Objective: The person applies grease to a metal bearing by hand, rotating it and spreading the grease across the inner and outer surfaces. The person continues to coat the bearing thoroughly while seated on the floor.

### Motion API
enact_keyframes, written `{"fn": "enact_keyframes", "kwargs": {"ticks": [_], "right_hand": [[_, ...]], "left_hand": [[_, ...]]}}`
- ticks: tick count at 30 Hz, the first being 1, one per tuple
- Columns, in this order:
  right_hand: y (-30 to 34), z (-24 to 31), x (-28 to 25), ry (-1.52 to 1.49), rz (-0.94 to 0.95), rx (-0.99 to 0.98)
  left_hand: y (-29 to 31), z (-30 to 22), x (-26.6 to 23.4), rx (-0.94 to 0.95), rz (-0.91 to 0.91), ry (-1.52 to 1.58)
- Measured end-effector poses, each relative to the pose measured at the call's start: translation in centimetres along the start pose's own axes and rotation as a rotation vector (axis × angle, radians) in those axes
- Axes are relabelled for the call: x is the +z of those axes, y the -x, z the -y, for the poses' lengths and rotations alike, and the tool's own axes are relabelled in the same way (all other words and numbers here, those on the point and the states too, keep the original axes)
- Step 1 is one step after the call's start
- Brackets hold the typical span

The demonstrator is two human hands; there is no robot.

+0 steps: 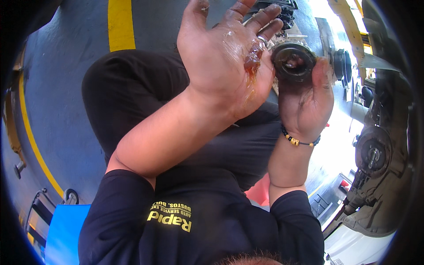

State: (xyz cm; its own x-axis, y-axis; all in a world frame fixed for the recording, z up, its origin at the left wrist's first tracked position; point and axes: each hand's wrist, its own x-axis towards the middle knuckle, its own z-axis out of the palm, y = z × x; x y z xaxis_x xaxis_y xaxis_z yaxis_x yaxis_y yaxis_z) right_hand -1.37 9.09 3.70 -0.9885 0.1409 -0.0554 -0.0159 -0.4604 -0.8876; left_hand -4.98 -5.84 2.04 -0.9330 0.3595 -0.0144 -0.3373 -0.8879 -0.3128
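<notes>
Far L on my feed: blue-grey floor [70, 110] w/ a thin yellow line [37, 145] curving down it; low in that corner, a small wheel [70, 196] & a bright blue panel [64, 234]. Next, a wide yellow stripe [121, 24] up top, then dark trousers [128, 84], one knee bent out, & below them a black shirt [212, 221] w/ yellow print.

Mid-view I've got the L hand [223, 66], palm up, thumb out to the L, fingers spread apart; some tips are cut by the top edge. A blob of brown grease [253, 62] sits on the palm below the little-finger side, smeared toward the wrist. There's a finger ring [262, 39] too.

Just R of that palm edge is the black round part [282, 76], hollow side facing me; can't tell if it touches the palm. It's in the R hand [307, 99]: thumb up along the R side of the rim, other fingers mostly hidden behind/under, so can't tell their exact spacing. A bead bracelet [295, 141] circles that wrist. Past it, a dark round piece [342, 66], & far R a dirty hub [374, 152] w/ a center stud.
</notes>
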Motion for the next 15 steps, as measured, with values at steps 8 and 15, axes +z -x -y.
{"fn": "enact_keyframes", "kwargs": {"ticks": [8, 15], "right_hand": [[-0.6, 1.9, 0.7, 0.155, -0.147, 0.217], [-0.6, 4.2, -1.2, 0.129, 0.013, 0.457]], "left_hand": [[-0.2, 0.8, -0.3, -0.043, -0.006, -0.013], [-0.2, 0.6, -0.3, -0.093, 0.005, -0.044]]}}
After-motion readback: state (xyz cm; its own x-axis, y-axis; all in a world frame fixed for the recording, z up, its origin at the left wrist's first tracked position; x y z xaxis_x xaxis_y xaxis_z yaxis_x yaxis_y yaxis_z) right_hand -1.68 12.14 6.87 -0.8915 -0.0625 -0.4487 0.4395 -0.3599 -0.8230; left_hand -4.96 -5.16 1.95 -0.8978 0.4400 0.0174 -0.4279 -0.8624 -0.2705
